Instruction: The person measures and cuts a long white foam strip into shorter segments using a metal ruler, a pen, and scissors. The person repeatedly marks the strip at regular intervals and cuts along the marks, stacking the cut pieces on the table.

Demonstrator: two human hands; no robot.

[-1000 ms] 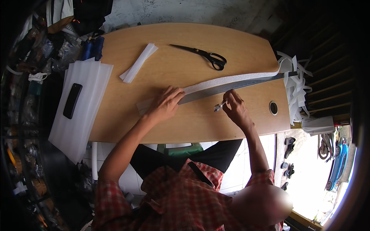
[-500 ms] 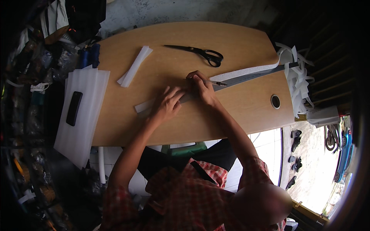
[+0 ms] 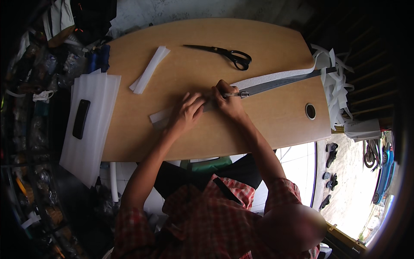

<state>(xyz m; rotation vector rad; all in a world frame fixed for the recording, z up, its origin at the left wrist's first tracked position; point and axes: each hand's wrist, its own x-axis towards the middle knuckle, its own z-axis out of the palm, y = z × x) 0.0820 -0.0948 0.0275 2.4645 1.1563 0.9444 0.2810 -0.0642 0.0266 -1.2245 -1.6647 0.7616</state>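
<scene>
A long grey ruler [image 3: 280,85] lies slantwise across the table, with a white foam strip [image 3: 271,77] along its far edge. The pale end of a strip [image 3: 158,117] sticks out to the left of my left hand [image 3: 188,111]. That hand rests palm down on the ruler and strip with its fingers stretched out; what lies beneath it is hidden. Close beside it, my right hand [image 3: 228,100] is closed around a pen [image 3: 242,94], whose tip is hidden by the fingers.
Black scissors [image 3: 233,56] and folded foam strips [image 3: 149,70] lie farther back on the wooden table [image 3: 207,138]. At left, white foam sheets [image 3: 95,125] carry a black phone [image 3: 81,119]. Foam offcuts [image 3: 338,95] hang over the right edge, near a round hole [image 3: 310,111].
My right hand has tilted the pen and shifted slightly along the ruler's edge. The left hand stays at nearly the same place on the ruler. The whole view has shifted a little.
</scene>
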